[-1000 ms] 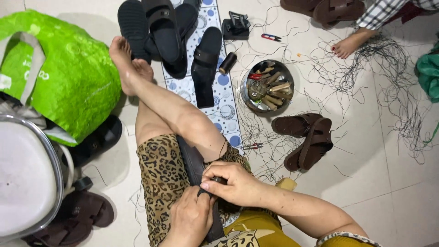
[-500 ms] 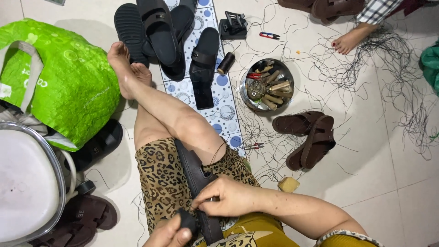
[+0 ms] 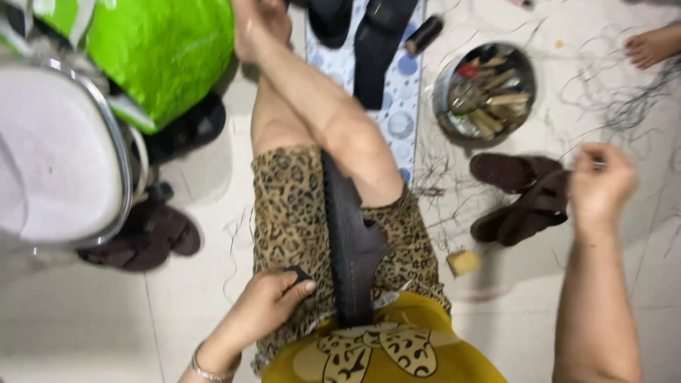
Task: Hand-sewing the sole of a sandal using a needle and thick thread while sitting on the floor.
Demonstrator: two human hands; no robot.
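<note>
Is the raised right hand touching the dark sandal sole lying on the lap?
Apart. The head view shows the right hand raised out to the side, with bare floor between it and the dark sandal sole.

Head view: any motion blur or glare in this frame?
Head view: motion blur over the whole frame, worst on the raised right hand and the metal bowl; the left hand and the dark sandal on the lap are a bit sharper. Light is soft and even, with no harsh glare.

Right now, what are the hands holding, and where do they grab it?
The left hand pinches the dark sandal by a strap at its side. The right hand is pinched shut, perhaps on a needle or thread, too blurred to tell.
</note>
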